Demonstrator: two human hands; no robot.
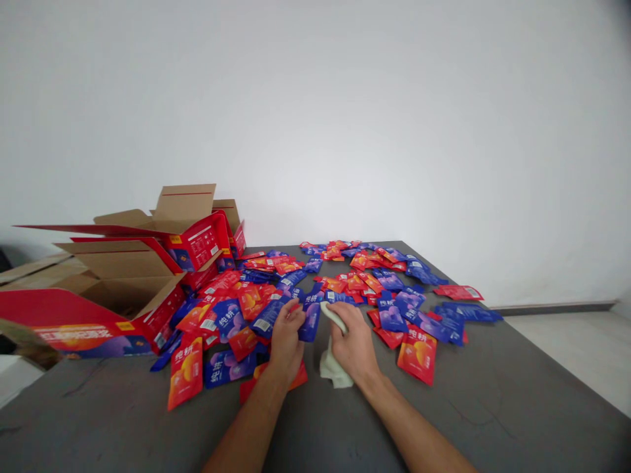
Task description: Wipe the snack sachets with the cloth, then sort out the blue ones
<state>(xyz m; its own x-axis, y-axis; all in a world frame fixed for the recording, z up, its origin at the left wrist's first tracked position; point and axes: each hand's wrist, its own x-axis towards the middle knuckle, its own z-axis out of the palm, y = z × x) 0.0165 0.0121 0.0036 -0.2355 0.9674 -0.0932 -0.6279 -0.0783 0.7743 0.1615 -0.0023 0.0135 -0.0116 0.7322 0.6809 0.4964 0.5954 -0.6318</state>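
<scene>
Near the middle of the table, my left hand (288,335) is closed on the edge of a blue pouch (310,318) with white lettering, which is held upright. Just to its right, my right hand (352,341) grips a pale, whitish-green cloth (335,369); a fold of it sticks out above the fingers and the rest hangs below. Cloth and pouch are close together; whether they touch is hard to tell. Under my left forearm lies a red pouch (298,376), partly hidden. Loose red and blue pouches spread on both sides of my hands.
Open red cartons (98,322) with raised brown flaps stand on the left. A heap of pouches (229,318) lies against them. More pouches (392,312) are scattered to the right and toward the back of the dark grey table (493,407). A white wall (374,131) rises behind.
</scene>
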